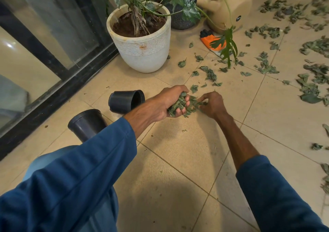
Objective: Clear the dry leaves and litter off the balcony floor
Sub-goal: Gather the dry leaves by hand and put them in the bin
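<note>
My left hand (167, 103) grips a bunch of dry green leaves (179, 106) just above the beige tiled floor (178, 151). My right hand (212, 105) is right beside it, its fingertips pinching leaves at the edge of that bunch. Several more dry leaves (211, 74) lie scattered on the tiles just beyond my hands, and thicker patches of leaves (309, 87) cover the floor to the right and far right.
Two empty black plastic pots (124, 100) (85, 123) lie on their sides to the left. A white planter (142, 41) stands behind them by the glass sliding door (44, 41). A tan watering can (231, 8) and an orange-and-black glove (211, 40) are farther back.
</note>
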The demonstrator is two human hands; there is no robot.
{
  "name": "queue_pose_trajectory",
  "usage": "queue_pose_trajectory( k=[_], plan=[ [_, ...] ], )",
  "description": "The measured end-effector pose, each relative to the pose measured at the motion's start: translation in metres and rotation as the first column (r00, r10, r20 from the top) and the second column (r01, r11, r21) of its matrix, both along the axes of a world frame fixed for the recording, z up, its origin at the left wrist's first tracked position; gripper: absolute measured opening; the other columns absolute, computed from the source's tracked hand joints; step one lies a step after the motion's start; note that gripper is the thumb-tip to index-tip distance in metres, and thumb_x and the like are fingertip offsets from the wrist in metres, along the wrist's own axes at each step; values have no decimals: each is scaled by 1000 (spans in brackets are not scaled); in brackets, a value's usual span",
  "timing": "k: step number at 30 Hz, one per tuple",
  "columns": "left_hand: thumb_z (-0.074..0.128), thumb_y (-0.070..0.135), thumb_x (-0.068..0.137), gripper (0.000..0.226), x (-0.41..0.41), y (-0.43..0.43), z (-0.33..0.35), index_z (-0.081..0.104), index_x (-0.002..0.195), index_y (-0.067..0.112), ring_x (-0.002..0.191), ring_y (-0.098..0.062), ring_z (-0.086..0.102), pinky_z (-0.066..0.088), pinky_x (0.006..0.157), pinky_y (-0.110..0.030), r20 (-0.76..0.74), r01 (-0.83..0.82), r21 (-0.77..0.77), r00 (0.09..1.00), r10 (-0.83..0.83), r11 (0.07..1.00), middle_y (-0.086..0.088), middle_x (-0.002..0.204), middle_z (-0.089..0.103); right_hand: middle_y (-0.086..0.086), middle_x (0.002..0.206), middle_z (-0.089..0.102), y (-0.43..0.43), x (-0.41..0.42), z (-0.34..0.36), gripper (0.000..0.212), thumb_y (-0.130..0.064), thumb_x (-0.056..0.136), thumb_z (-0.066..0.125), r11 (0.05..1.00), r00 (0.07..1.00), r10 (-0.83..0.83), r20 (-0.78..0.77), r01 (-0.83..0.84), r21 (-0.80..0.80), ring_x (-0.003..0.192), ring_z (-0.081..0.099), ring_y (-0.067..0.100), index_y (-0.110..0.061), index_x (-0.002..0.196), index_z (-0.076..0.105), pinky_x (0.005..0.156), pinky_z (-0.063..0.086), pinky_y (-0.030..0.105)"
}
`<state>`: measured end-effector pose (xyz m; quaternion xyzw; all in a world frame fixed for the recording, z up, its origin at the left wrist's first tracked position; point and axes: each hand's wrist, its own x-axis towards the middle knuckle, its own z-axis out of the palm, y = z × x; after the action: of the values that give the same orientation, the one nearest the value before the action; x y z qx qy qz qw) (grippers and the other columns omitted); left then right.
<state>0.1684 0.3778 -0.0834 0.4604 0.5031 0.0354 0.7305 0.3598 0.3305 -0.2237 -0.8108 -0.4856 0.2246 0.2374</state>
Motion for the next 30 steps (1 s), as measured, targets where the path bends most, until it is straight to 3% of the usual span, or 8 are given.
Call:
queue_pose_trajectory(
  k=[5,10,14,18,20,23,27,30],
  plan=[
    [52,30,101,37,-3,2,-1,56,66,18,51,-12,49,36,36,-16,5,-5,5,1000,5,1000,-1,68,58,12,99,69,3,-19,-30,18,-1,84,65,992,992,-9,126,24,-122,84,66,27,-17,90,71,70,52,31],
    [52,30,101,37,-2,4,-3,56,66,18,51,-13,49,36,36,-17,9,-2,5,1000,2,1000,-1,68,59,9,89,72,-18,-25,-27,19,0,85,64,996,980,-65,185,75,-48,82,67,29,-14,94,73,64,41,27],
    [52,30,100,37,4,1,-3,57,66,18,50,-13,49,36,35,-17,-4,13,8,1000,-13,1000,-1,68,59,4,89,73,-30,-9,-25,22,-5,85,70,986,986,-165,-15,165,24,72,65,17,-18,103,71,61,47,23],
    [52,30,101,37,8,-1,-3,57,66,18,50,-12,49,36,35,-17,-12,19,12,1000,-18,1000,0,67,59,0,95,66,-44,5,-9,42,-8,85,79,969,969,-207,-132,222,109,76,63,12,-11,125,65,56,38,1],
    [53,29,100,36,10,-2,-4,58,66,19,50,-12,50,37,35,-17,-30,21,30,999,-20,999,0,66,60,1,99,67,-49,5,-1,43,-8,84,81,969,968,-185,-169,208,131,81,65,15,-12,125,67,63,43,1],
    [54,26,99,33,12,-3,-7,60,67,18,49,-13,50,36,34,-18,-60,21,72,998,-17,997,-1,65,60,-3,101,72,-54,2,4,38,-8,80,83,967,959,-133,-252,181,179,87,69,14,-15,117,73,76,53,14],
    [55,19,99,27,14,-6,-7,66,75,11,47,-14,49,36,35,-18,-87,23,141,996,-11,990,-3,64,61,1,101,74,-59,-1,-3,34,-9,79,85,979,961,-117,-249,154,133,88,69,16,-13,111,76,70,47,11],
    [57,15,97,25,14,-7,-8,76,87,2,44,-13,48,36,36,-18,-107,26,209,994,-4,978,-2,61,61,-1,100,75,-62,-3,3,32,-9,79,85,975,959,-104,-264,151,162,80,66,7,-14,110,77,67,44,5]
  ],
)
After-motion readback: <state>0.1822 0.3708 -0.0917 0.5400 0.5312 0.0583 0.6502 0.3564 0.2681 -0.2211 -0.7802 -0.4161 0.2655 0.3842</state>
